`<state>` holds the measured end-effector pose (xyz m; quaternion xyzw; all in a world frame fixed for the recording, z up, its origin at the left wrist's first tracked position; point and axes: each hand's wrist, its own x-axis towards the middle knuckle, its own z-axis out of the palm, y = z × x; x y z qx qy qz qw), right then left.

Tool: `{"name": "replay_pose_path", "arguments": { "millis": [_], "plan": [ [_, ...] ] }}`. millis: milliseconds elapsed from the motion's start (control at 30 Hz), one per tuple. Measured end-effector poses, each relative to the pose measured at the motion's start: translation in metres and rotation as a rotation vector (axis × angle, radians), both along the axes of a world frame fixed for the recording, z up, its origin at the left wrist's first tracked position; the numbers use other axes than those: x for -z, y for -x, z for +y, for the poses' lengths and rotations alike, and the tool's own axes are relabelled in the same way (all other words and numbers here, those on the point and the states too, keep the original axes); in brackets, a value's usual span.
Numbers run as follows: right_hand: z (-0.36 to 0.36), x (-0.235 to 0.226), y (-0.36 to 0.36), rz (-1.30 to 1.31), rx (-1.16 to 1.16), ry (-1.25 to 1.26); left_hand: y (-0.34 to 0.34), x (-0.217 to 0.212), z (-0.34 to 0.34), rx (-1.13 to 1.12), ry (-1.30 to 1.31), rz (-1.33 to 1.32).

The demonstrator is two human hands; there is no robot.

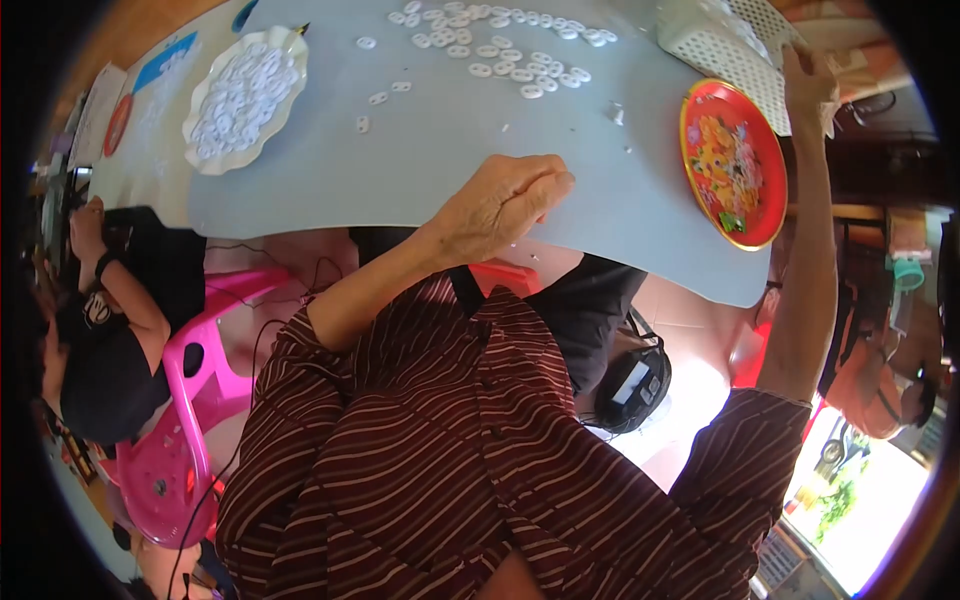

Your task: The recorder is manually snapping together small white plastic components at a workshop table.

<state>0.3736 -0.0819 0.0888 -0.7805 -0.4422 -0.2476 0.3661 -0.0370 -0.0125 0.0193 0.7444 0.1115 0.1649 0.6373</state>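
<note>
My left hand [500, 207] is closed in a fist over the table's near edge; what it holds, if anything, is hidden. Far to the right, my right arm reaches out, and my right hand [812, 90] has its fingers curled at the rim of a white perforated basket [750, 80], seemingly gripping it. Beside it lies a red round tray [765, 205] with a gold rim, holding small colourful pieces. Flat white oval pieces with holes [520, 75] are spread over the table's far middle. Many similar pieces fill a scalloped white dish [192, 128] at the left.
The grey-blue table [420, 180] curves along my front. A person [120, 320] in dark clothes is at the left near a pink plastic chair [185, 400]. A black bag [632, 388] is below the table, and a dark cable [245, 410] runs down at the left.
</note>
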Motion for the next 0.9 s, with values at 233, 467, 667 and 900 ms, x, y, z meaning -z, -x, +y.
{"name": "replay_pose_path", "arguments": {
  "millis": [233, 467, 667, 900],
  "plan": [
    [0.049, 0.042, 0.187, 0.169, -0.532, 0.108, 0.025, 0.007, 0.007, -0.175, -0.042, -0.059],
    [0.102, 0.065, 0.297, 0.181, -0.913, 0.302, 0.033, 0.008, 0.005, -0.238, 0.086, 0.006],
    [0.124, 0.081, 0.294, -0.049, -0.980, 0.387, 0.031, 0.010, 0.007, -0.266, 0.122, -0.062],
    [0.096, 0.080, 0.277, 0.063, -0.936, 0.328, 0.029, 0.015, 0.010, -0.307, 0.124, -0.140]
  ]
}}
